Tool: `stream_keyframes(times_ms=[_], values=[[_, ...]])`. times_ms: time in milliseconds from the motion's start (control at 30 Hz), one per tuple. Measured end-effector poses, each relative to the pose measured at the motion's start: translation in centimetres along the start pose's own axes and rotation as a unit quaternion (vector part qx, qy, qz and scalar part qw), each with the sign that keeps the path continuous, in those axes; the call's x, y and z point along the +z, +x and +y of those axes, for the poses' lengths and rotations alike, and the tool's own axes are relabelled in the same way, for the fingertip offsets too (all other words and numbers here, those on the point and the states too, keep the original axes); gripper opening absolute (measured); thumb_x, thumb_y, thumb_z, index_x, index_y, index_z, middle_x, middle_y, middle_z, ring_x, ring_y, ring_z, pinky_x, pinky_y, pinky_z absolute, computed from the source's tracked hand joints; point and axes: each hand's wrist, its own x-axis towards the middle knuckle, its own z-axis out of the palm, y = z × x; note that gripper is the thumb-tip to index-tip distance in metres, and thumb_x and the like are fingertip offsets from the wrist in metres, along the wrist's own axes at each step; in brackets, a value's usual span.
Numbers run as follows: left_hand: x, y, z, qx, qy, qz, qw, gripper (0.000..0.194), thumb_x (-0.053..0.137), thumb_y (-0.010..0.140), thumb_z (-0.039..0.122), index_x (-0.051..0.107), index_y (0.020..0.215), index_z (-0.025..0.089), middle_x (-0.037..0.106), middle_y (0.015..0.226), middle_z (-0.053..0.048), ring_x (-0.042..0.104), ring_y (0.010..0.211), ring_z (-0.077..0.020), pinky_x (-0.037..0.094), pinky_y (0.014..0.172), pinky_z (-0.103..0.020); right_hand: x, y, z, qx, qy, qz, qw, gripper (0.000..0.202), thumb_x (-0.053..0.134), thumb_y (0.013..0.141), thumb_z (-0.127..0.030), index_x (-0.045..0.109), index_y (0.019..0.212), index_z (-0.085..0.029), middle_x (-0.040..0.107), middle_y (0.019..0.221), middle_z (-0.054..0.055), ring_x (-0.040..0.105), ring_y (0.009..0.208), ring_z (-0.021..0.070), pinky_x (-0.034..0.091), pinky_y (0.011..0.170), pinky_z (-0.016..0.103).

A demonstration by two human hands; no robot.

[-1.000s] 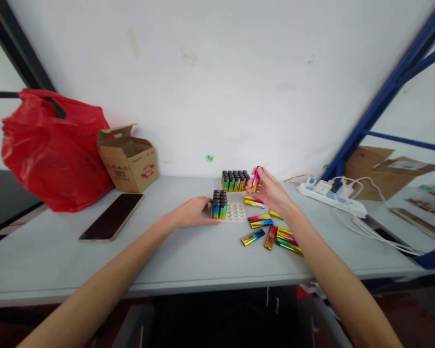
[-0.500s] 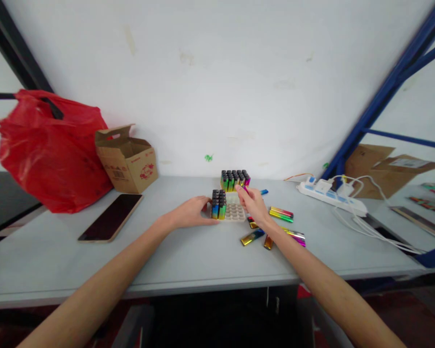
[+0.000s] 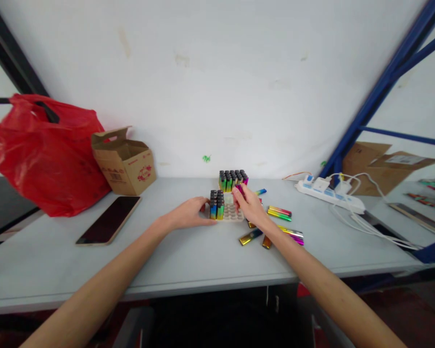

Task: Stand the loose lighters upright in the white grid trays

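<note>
Head view: your right hand (image 3: 247, 203) pinches a magenta lighter (image 3: 239, 189) over the pale holed tray (image 3: 235, 218). Your left hand (image 3: 190, 213) curves around the tray's left end, beside black-topped upright lighters (image 3: 216, 205); whether it grips cannot be told. Behind stands a packed lighter block (image 3: 233, 181); loose lighters (image 3: 279, 213) lie rightward on the table (image 3: 188, 261).

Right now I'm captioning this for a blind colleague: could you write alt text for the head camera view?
A person's right hand holds a purple lighter over a pale tray of round holes; the left hand is at the tray's left end, beside upright lighters. Loose lighters lie on the right; a second upright group stands behind.
</note>
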Motion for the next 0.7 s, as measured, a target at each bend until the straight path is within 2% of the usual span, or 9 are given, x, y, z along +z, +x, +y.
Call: stream_keyframes(times_ms=[100,200,300,467,700], values=[[-0.1,0.1,-0.4,0.000,-0.007,-0.006,1.000,0.060,0.072,0.073,0.068,0.067,0.104,0.017,0.072,0.093,-0.006,0.065,0.078,-0.0235,0.048,0.070,-0.031,-0.3,0.3,0.4,-0.049,-0.057,-0.014,0.997,0.044,0.038,0.104,-0.058,0.051,0.082,-0.023,0.065,0.086,0.005,0.062,0.076,0.0182,0.047,0.070,0.030],[-0.4,0.2,-0.9,0.002,-0.026,-0.027,0.999,0.061,0.073,0.071,0.069,0.068,0.102,0.016,0.072,0.090,-0.005,0.065,0.078,-0.0230,0.047,0.069,-0.031,-0.6,0.3,0.4,-0.074,-0.165,-0.041,0.983,0.047,0.040,0.105,-0.056,0.046,0.072,-0.023,0.059,0.070,0.001,0.056,0.068,0.0175,0.042,0.069,0.029],[-0.7,0.2,-1.2,0.008,-0.057,-0.054,0.997,0.060,0.074,0.072,0.067,0.069,0.104,0.016,0.072,0.093,-0.005,0.064,0.080,-0.0223,0.048,0.070,-0.030,-0.8,0.2,0.4,-0.049,-0.195,-0.059,0.978,0.043,0.041,0.107,-0.050,0.048,0.074,-0.023,0.059,0.063,-0.001,0.056,0.061,0.0168,0.040,0.067,0.028],[-0.8,0.1,-1.3,0.008,-0.064,-0.059,0.996,0.059,0.074,0.072,0.066,0.069,0.104,0.016,0.072,0.097,-0.006,0.064,0.082,-0.0224,0.048,0.072,-0.031,-0.7,0.4,1.1,-0.098,-0.231,-0.084,0.964,0.026,0.050,0.106,-0.040,0.057,0.090,-0.020,0.071,0.085,0.006,0.065,0.080,0.0208,0.045,0.076,0.030],[-0.1,0.1,-0.5,-0.014,-0.019,-0.011,1.000,0.060,0.075,0.065,0.073,0.066,0.090,0.019,0.069,0.082,-0.003,0.061,0.071,-0.0212,0.043,0.061,-0.030,0.3,0.4,2.0,-0.115,-0.278,-0.124,0.946,0.016,0.051,0.105,-0.028,0.059,0.097,-0.017,0.070,0.097,0.011,0.064,0.089,0.0224,0.048,0.082,0.033]])
